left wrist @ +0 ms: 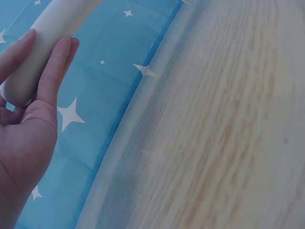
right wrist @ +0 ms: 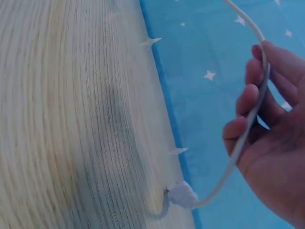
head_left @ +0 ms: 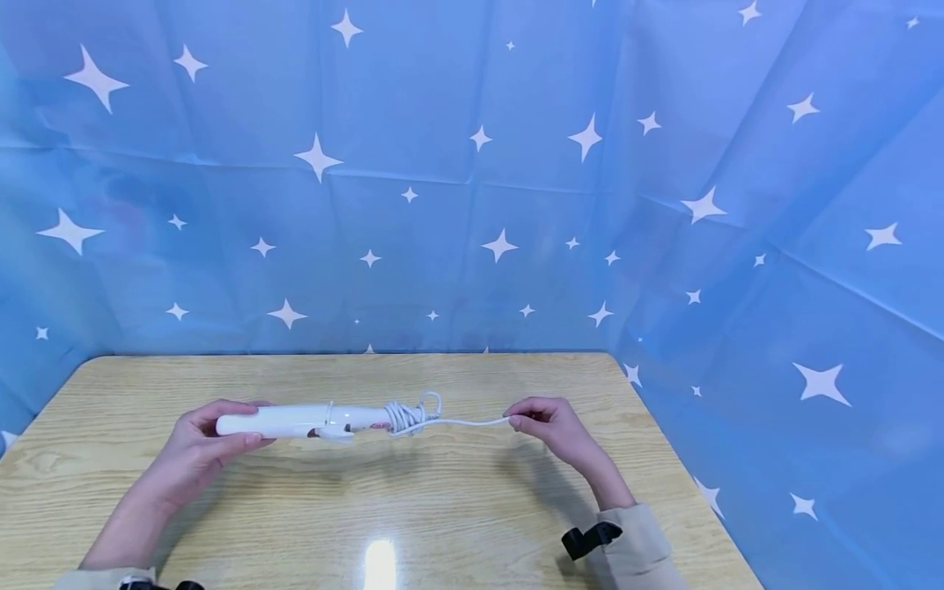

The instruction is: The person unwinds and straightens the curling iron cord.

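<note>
L hand [head_left: 193, 449] grips 1 end of smooth white rod-shaped appliance w/ a clip [head_left: 283, 421], which is held above pale wood-grain table [head_left: 310, 524]. Thin white cable [head_left: 472, 423] is wound in loops around its other end. R hand [head_left: 556, 428] pinches this cable btwn thumb & fingers; small white plug [right wrist: 182, 194] is on cable near R hand, cannot tell if touching table.
</note>
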`<control>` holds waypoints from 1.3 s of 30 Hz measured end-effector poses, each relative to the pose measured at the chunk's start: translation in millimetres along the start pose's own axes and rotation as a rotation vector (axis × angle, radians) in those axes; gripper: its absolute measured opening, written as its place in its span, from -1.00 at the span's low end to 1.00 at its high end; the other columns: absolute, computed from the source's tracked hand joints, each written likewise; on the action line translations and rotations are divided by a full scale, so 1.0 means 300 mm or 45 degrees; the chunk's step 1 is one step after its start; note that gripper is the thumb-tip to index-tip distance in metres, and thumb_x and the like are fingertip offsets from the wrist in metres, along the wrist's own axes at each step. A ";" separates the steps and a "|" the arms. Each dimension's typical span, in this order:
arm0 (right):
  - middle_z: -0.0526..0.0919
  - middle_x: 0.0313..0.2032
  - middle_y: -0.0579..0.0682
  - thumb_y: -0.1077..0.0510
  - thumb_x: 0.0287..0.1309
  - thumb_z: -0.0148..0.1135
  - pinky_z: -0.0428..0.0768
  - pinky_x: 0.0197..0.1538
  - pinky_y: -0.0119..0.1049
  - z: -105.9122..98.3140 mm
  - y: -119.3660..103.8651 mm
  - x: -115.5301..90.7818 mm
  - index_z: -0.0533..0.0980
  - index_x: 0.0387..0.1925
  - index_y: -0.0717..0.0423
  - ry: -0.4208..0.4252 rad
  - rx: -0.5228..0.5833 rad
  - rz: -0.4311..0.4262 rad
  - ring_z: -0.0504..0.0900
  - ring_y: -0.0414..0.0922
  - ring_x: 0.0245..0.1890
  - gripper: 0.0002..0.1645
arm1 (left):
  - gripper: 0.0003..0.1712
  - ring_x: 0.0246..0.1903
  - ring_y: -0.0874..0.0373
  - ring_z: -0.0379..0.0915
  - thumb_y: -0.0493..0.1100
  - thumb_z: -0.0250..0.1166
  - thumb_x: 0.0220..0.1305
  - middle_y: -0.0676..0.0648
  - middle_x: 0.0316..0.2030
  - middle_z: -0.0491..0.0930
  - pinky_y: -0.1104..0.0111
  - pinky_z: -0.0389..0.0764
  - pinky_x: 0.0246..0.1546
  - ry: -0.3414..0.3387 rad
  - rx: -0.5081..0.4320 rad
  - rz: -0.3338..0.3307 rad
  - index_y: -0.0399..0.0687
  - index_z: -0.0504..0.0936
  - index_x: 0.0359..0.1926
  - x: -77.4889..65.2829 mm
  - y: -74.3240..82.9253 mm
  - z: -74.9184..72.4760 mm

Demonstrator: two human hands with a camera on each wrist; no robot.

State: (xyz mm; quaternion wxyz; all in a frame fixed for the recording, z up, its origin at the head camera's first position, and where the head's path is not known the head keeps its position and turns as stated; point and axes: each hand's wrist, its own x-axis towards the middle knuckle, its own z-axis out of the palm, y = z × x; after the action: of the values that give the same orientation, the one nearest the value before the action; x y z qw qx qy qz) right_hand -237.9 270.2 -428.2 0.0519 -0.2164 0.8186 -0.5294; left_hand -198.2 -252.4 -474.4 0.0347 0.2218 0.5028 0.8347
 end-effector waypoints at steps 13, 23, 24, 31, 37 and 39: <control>0.70 -0.18 0.28 0.23 0.50 0.14 0.75 -0.03 0.01 0.018 0.032 -0.006 0.55 0.07 0.50 -0.205 0.032 0.033 0.70 0.05 -0.18 -0.65 | -0.42 0.10 0.10 0.55 -0.75 0.06 0.26 -0.11 0.13 0.65 0.10 0.71 0.05 0.007 0.019 -0.021 -0.24 0.70 0.11 -0.001 0.009 0.003; 0.72 -0.11 0.25 0.21 0.49 0.17 0.76 0.02 -0.10 0.077 0.043 0.010 0.57 0.09 0.44 -0.208 0.034 0.057 0.71 0.08 -0.07 -0.65 | -0.43 0.10 0.10 0.55 -0.75 0.06 0.26 -0.11 0.13 0.65 0.09 0.71 0.04 0.016 0.034 -0.013 -0.24 0.70 0.09 -0.002 0.008 -0.002; 0.72 -0.08 0.24 0.20 0.48 0.18 0.76 0.02 -0.13 0.088 0.042 0.015 0.56 0.11 0.44 -0.211 0.037 0.059 0.71 0.04 -0.05 -0.64 | -0.43 0.10 0.10 0.55 -0.75 0.06 0.26 -0.11 0.13 0.65 0.09 0.71 0.04 0.014 0.034 -0.011 -0.24 0.70 0.10 -0.002 0.008 -0.002; 0.69 0.06 0.21 0.18 0.47 0.21 0.69 0.08 -0.34 0.183 0.032 0.059 0.53 0.20 0.41 -0.253 0.002 0.017 0.67 -0.02 0.04 -0.57 | -0.41 0.12 0.09 0.54 -0.76 0.05 0.26 -0.12 0.14 0.65 0.08 0.72 0.04 -0.004 0.028 0.005 -0.25 0.69 0.13 0.004 0.006 -0.001; 0.53 0.26 0.32 0.25 0.49 0.13 0.57 0.26 -0.40 0.244 0.024 0.089 0.36 0.38 0.41 -0.357 0.110 0.020 0.51 0.21 0.27 -0.47 | -0.39 0.11 0.07 0.55 -0.77 0.02 0.25 -0.16 0.14 0.64 0.09 0.71 0.05 -0.035 0.020 0.033 -0.26 0.67 0.14 0.014 0.003 -0.003; 0.49 0.30 0.33 0.26 0.49 0.12 0.57 0.29 -0.38 0.260 0.023 0.095 0.29 0.42 0.41 -0.391 0.162 0.030 0.47 0.23 0.31 -0.42 | -0.38 0.11 0.06 0.56 -0.78 0.02 0.24 -0.17 0.14 0.64 0.09 0.72 0.05 -0.041 0.022 0.043 -0.26 0.67 0.14 0.016 0.002 -0.002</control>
State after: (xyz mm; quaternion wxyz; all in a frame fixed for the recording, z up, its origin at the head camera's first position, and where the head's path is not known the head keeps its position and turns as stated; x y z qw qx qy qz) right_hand -241.2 195.1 -464.1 0.1962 -0.2812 0.7685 -0.5402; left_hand -202.8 -251.8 -472.5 0.0270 0.2440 0.5056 0.8271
